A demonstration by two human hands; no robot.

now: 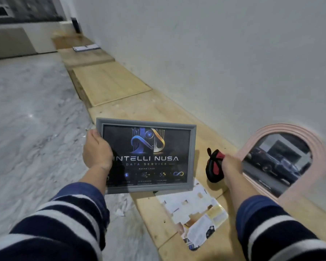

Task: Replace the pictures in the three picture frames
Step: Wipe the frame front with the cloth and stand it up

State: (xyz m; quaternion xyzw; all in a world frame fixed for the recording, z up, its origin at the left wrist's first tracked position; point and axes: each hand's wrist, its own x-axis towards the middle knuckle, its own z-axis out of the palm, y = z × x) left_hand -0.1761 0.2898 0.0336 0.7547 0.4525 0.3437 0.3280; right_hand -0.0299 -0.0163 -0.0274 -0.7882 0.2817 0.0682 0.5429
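I hold the grey picture frame [146, 156] upright in front of me, its dark print facing me with a blue and gold logo and the words "INTELLI NUSA DATA SERVICE". My left hand [97, 150] grips it at the left edge, fingers curled round the moulding and the thumb side lying over the front. The frame hangs over the near edge of the wooden ledge [158, 110] that runs along the white wall [215, 53], partly above the marbled grey floor [30, 119].

My right hand [231, 167] is closed round a black and red cloth [214, 166], bunched up just to the right of the frame and low over the ledge; I cannot tell whether the cloth touches the wood. Further right, a pink arched frame [288, 132] leans against the wall, showing a street scene with a dark car.

Below the grey frame, a sheet of printed paper [198, 213] with cut-out gaps lies flat on the ledge, near its front edge. Small white scraps [120, 211] lie on the floor beside it. Far along the ledge, well apart from everything else, another flat white thing [86, 48] lies on the wood; it is too blurred to tell what it is. Both my sleeves are dark blue with white stripes.
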